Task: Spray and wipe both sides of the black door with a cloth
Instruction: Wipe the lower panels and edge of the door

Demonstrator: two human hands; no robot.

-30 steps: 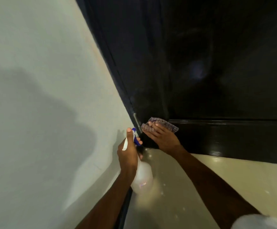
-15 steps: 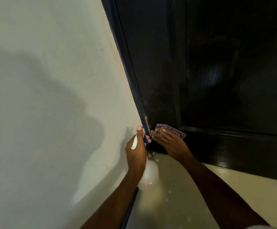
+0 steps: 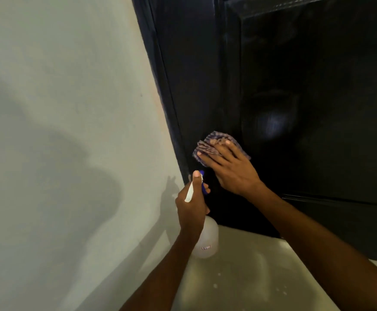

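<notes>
Up close, a black door (image 3: 295, 108) fills the right and upper part of the view, its glossy surface showing raised panel edges and a faint bluish reflection. Against the door's left-hand upright strip, near its edge, the person's right hand (image 3: 232, 169) presses a folded cloth (image 3: 214, 142) flat to the wood. That hand's fingers lie straight and close together over the cloth, whose checked purple and pale weave shows above and beside the fingertips. Just below and left of it, the left hand (image 3: 192, 205) grips the neck of a spray bottle (image 3: 206, 241), with the thumb lying straight up along the white trigger head and the other fingers curled round the front, by the blue nozzle part. The bottle's body is translucent white and hangs below the fist, over the floor. A small white label with red marks sits low on the bottle, but its writing is too small to read. A pale wall (image 3: 59, 108) takes up the left half of the view and meets the door frame (image 3: 158, 75) along a slanting line. Shadows of the person and of the bottle fall across the wall. At the bottom lies a cream floor (image 3: 239, 283) with a few pale specks.
</notes>
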